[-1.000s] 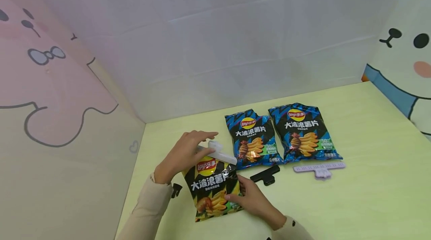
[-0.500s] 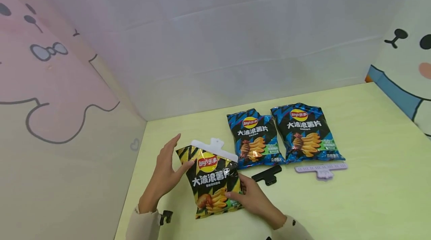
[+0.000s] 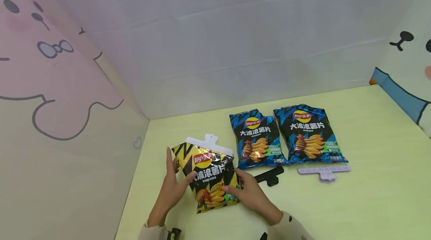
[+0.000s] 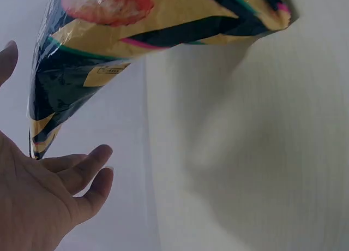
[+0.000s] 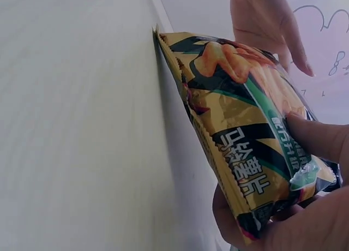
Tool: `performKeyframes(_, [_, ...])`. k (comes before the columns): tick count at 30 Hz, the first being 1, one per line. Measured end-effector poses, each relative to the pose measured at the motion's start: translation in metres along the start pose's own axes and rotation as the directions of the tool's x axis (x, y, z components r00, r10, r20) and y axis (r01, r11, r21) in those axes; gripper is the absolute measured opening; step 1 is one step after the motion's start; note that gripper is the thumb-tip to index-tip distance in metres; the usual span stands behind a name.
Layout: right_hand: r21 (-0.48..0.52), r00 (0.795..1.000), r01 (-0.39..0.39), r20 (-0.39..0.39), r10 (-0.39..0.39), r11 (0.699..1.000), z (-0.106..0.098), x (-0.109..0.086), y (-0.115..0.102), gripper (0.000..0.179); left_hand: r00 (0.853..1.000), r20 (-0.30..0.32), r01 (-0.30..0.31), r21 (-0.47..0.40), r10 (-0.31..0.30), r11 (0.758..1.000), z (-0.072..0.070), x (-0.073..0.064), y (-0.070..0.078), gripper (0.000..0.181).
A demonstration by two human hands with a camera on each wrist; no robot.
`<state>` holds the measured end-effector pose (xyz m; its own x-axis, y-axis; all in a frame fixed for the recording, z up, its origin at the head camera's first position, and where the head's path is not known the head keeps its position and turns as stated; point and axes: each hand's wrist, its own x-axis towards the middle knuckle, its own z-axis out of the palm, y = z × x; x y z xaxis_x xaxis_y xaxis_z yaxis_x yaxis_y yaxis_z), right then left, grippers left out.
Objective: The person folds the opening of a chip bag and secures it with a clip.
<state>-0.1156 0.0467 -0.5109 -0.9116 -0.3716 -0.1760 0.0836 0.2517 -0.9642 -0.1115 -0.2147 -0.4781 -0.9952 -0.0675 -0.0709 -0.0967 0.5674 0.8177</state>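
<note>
One yellow-and-black chip bag (white clip at its top edge) is gripped above the worktop by the right hand; the left hand, fingers loose, is by its left side.

Glossy film is seen on the yellow bag and blue bags, smooth plastic on the white clip, matt finish on the tabletop.
</note>
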Motion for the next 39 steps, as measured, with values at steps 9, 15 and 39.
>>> performKeyframes(9, [0.020,0.998,0.004,-0.055,-0.003,1.000,0.001,0.007,-0.007,0.059,0.994,0.084,0.082,-0.103,-0.073,0.991,0.018,-0.008,-0.002,0.107])
performKeyframes(15, [0.013,0.997,0.010,-0.078,-0.009,1.000,0.003,0.014,-0.015,0.054,0.992,0.126,0.042,-0.150,-0.023,0.988,0.024,-0.010,-0.006,0.090])
performKeyframes(39, [0.029,0.997,0.059,-0.060,-0.058,0.998,0.006,0.042,-0.033,0.053,0.999,0.038,-0.010,-0.115,0.014,0.993,0.020,-0.001,-0.002,0.082])
